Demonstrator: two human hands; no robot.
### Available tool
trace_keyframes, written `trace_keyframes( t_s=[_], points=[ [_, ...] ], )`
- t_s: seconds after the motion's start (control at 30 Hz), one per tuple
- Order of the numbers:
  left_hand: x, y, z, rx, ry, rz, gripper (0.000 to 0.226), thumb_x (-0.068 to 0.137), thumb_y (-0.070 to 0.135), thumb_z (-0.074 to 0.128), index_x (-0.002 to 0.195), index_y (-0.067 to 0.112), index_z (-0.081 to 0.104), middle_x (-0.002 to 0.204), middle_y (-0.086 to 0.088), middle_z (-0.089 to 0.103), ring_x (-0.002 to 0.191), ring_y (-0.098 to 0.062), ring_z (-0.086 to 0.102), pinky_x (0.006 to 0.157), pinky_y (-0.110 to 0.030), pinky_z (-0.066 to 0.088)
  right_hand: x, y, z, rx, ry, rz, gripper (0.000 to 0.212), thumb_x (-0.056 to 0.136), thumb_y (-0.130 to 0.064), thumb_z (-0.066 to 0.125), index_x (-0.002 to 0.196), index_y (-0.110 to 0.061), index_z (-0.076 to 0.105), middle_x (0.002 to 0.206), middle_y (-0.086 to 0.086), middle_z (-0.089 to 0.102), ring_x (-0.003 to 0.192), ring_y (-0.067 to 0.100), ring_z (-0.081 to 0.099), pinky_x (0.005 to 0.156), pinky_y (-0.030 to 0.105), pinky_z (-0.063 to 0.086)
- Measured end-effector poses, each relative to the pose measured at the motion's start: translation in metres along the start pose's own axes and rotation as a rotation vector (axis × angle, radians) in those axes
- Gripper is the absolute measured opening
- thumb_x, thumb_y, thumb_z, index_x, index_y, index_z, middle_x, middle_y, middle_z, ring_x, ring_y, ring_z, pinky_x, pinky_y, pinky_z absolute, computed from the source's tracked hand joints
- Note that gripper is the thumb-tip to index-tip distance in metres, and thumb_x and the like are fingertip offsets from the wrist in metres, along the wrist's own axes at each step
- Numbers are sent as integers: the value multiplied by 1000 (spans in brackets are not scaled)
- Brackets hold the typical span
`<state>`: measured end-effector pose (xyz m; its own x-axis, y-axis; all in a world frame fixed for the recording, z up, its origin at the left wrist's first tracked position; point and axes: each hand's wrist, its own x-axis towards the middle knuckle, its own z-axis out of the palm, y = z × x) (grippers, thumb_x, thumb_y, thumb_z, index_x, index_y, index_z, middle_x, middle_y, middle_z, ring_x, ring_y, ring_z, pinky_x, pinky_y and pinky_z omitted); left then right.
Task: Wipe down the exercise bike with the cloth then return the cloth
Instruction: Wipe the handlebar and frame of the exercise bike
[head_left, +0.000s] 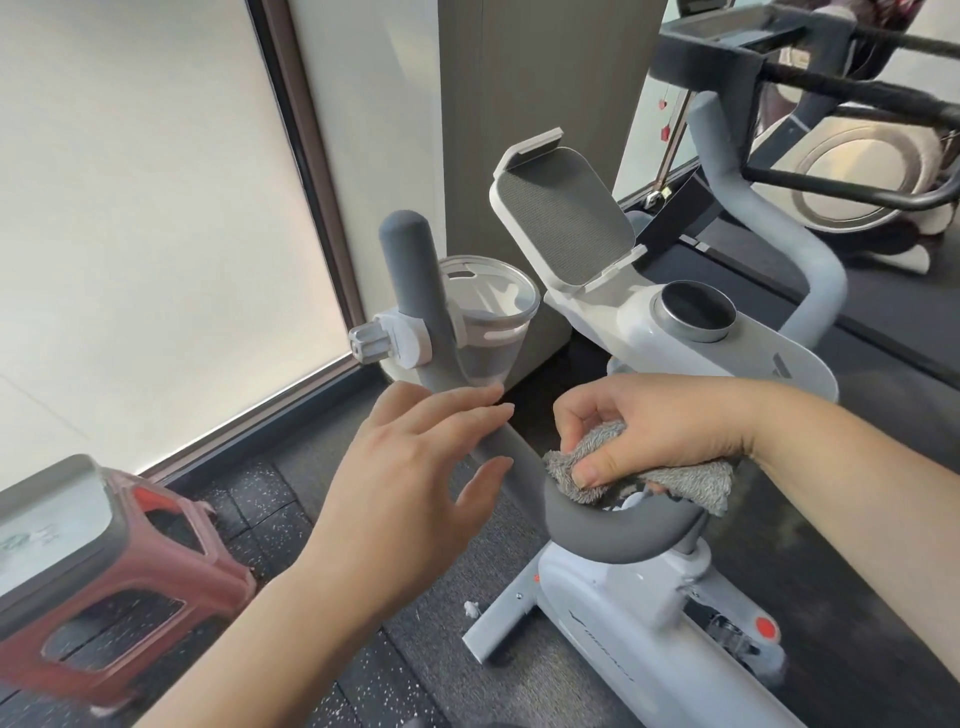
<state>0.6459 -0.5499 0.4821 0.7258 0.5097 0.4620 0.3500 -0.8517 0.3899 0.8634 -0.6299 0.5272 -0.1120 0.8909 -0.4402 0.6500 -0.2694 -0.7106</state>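
Observation:
A white exercise bike with grey foam handlebars fills the middle. My right hand is shut on a bunched grey cloth, pressing it onto the near curved part of the handlebar. My left hand hovers open beside the left handlebar arm, fingers spread and just touching or almost touching the bar. The tablet holder and round knob sit above the right hand.
A clear cup holder clamps to the left handlebar arm. A red stool with a grey top stands at the lower left on the speckled black floor. A window with a blind is on the left; a treadmill stands behind at the right.

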Motion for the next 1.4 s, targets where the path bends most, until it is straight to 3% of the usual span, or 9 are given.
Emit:
trace_keyframes(
  t_s=[0.1,0.27,0.67,0.87,0.97,1.17,1.4],
  points=[
    [0,8,1,57,-15,4,34,80,39,66,113,29,68,123,21,61,101,-19,53,88,-39,44,-5,5,1,-89,-12,-17,18,79,-24,76,79,-32,60,82,-20,63,81,1,59,76,19,48],
    [3,23,9,92,-69,59,29,82,42,58,104,28,72,113,18,67,113,-15,54,109,-36,29,-13,-1,-2,-207,-47,-15,17,79,-29,76,79,-33,59,85,-21,65,89,0,61,86,20,46],
    [1,37,11,74,-192,12,39,82,55,52,107,31,70,111,20,65,120,-12,49,117,-36,19,-33,10,-6,-339,4,26,20,78,-31,74,95,-38,66,101,-22,67,95,-3,59,92,17,43],
    [-1,42,14,71,-183,-7,38,81,55,53,105,31,70,111,19,65,122,-14,48,117,-36,18,-43,19,-12,-349,85,77,22,82,-28,71,102,-38,72,101,-21,70,93,-6,60,83,7,41],
    [-2,46,14,56,-175,-14,36,81,54,53,103,32,70,111,21,65,122,-13,48,117,-36,18,-49,25,-16,-384,152,124,24,84,-32,68,104,-44,70,105,-23,67,100,-9,56,89,14,42],
    [-4,50,20,59,-191,-5,34,81,54,53,101,33,71,111,22,64,121,-12,49,117,-38,18,-60,32,-29,-456,213,179,22,87,-27,64,100,-43,71,98,-15,73,95,4,63,92,27,48],
    [-4,49,22,54,-177,-1,31,80,52,55,99,34,71,109,24,64,119,-11,49,117,-36,17,-66,51,-47,-532,358,250,22,85,-29,64,97,-47,69,102,-14,69,99,9,60,93,33,49]
  ],
)
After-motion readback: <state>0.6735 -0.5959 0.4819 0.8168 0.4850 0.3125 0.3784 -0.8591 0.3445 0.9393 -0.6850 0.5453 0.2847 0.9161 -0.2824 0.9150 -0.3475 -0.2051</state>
